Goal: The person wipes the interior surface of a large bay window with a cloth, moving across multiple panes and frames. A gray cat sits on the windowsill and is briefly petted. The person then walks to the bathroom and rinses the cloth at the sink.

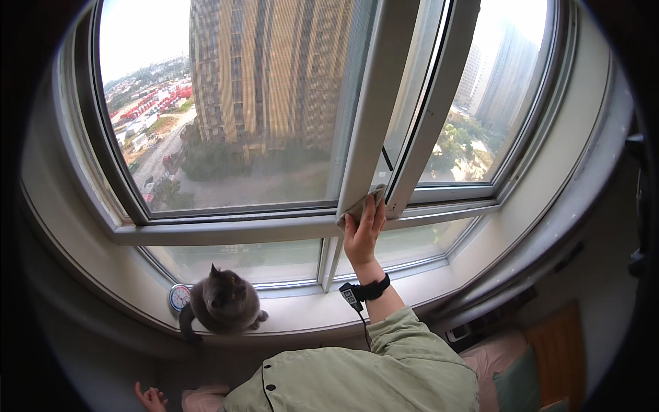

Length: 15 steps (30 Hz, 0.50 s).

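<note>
My right hand (364, 234) is raised against the white window frame (368, 123), its fingers pressing a greyish folded cloth (355, 210) onto the lower end of the upright profile. A black strap with a small device (350, 294) and a cable is on that wrist. At the lower left, my left hand (151, 397) hangs low with fingers partly spread and nothing seen in it. A grey cat (230, 301) sits on the windowsill (309, 314), looking up, between the two hands.
A round dial gauge (179, 297) stands behind the cat at the sill's left. Window panes (257, 154) look onto tall buildings. Curtains (520, 280) hang at the right. Below them are a wooden panel (556, 355) and a green cushion (517, 381).
</note>
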Each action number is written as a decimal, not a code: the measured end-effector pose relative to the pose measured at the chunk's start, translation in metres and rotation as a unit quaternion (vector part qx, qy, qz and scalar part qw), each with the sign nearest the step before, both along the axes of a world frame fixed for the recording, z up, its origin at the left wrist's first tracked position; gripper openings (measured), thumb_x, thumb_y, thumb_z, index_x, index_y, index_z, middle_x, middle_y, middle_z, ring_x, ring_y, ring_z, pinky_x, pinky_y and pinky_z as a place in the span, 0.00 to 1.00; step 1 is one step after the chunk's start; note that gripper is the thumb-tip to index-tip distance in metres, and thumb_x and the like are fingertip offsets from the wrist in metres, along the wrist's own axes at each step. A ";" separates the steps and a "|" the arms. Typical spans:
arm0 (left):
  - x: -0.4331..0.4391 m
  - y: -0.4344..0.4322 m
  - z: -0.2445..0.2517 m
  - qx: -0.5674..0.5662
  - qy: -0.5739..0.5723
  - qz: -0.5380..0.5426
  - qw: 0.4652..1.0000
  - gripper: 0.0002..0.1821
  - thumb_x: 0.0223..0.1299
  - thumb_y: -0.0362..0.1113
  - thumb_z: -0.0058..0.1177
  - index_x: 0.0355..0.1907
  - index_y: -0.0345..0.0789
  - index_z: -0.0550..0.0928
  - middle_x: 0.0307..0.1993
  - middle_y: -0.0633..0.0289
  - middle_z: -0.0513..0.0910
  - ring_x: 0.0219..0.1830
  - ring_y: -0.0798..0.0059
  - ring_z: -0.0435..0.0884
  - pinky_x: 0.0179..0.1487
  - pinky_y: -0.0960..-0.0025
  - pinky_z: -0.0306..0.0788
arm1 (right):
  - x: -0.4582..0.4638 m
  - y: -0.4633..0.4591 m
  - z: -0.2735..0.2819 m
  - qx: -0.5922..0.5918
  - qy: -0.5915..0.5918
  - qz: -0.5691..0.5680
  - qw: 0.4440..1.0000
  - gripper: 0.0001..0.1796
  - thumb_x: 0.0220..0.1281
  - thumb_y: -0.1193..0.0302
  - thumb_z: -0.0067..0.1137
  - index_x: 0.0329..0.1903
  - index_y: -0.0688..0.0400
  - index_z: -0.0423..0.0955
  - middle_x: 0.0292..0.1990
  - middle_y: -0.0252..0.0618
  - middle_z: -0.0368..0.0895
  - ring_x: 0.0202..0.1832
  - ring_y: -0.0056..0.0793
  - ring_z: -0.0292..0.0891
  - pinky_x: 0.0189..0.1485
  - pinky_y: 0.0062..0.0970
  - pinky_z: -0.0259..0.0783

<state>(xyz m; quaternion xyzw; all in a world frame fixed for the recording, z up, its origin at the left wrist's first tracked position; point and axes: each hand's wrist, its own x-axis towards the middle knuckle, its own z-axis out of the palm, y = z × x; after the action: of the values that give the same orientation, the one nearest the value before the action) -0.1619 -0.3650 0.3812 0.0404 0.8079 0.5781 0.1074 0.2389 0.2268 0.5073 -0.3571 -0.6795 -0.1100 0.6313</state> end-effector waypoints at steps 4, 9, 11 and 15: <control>-0.002 0.009 0.009 0.036 -0.004 0.012 0.999 0.31 0.66 0.32 0.55 0.69 0.39 0.59 0.44 0.54 0.80 0.38 0.69 0.81 0.34 0.66 0.81 | -0.011 0.010 0.007 0.029 -0.010 -0.031 0.999 0.38 0.63 0.69 0.61 0.73 0.59 0.55 0.69 0.59 0.55 0.67 0.55 0.55 0.67 0.48 0.53; -0.026 0.027 0.009 0.023 0.034 -0.030 0.999 0.31 0.67 0.32 0.54 0.69 0.40 0.59 0.43 0.55 0.80 0.39 0.70 0.81 0.35 0.67 0.81 | -0.008 0.026 0.104 0.121 0.016 -0.001 0.993 0.39 0.57 0.68 0.68 0.69 0.60 0.58 0.64 0.56 0.58 0.64 0.52 0.58 0.62 0.43 0.60; -0.031 0.033 0.007 0.022 0.031 -0.048 0.998 0.31 0.67 0.33 0.54 0.70 0.40 0.60 0.43 0.55 0.81 0.39 0.69 0.81 0.35 0.67 0.81 | -0.002 0.030 0.170 0.149 0.034 0.020 0.988 0.40 0.53 0.65 0.73 0.64 0.61 0.60 0.59 0.55 0.60 0.61 0.52 0.60 0.60 0.43 0.63; -0.034 0.056 0.003 0.013 0.007 -0.069 0.997 0.31 0.67 0.33 0.53 0.70 0.41 0.60 0.44 0.54 0.81 0.39 0.69 0.81 0.35 0.67 0.80 | 0.010 0.056 0.313 0.243 0.047 0.024 0.969 0.35 0.50 0.56 0.75 0.52 0.62 0.66 0.53 0.47 0.66 0.54 0.44 0.68 0.52 0.40 0.71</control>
<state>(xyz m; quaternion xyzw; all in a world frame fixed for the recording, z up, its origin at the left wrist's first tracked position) -0.1956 -0.3086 0.3842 0.1015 0.7962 0.5794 0.1413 0.2493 0.2831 0.8204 -0.1819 -0.6102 -0.2396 0.7330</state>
